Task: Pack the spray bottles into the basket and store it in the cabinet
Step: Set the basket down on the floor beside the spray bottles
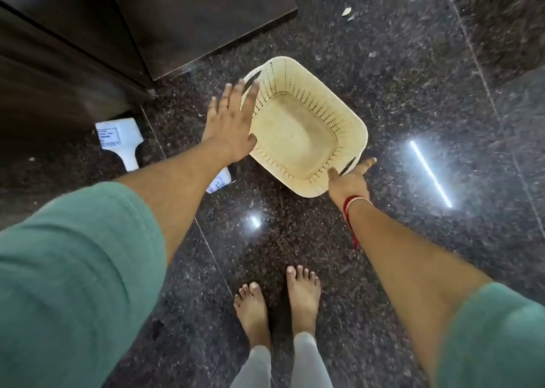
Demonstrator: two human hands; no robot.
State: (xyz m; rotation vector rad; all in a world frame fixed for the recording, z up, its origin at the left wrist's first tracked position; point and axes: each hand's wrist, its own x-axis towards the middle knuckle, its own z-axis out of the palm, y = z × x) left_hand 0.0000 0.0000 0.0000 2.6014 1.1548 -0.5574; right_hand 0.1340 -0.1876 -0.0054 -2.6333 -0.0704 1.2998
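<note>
Basket (306, 128) on floor (413, 92) right of cabinet (73, 48); two spray bottles (121, 139) on floor left of basket.

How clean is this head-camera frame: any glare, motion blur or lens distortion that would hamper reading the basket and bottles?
Head view: two ceiling-light reflections glare off the polished dark granite floor; the open left hand is slightly motion-blurred; wide-angle stretch swells the green sleeves at the edges; the cream perforated plastic basket stays readable, and the white spray bottle label is too soft to read.

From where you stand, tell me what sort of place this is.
Probably a room in a home: a polished dark granite floor, a dark wooden cabinet, and a cream plastic basket beside white spray bottles lying on the floor.
</note>
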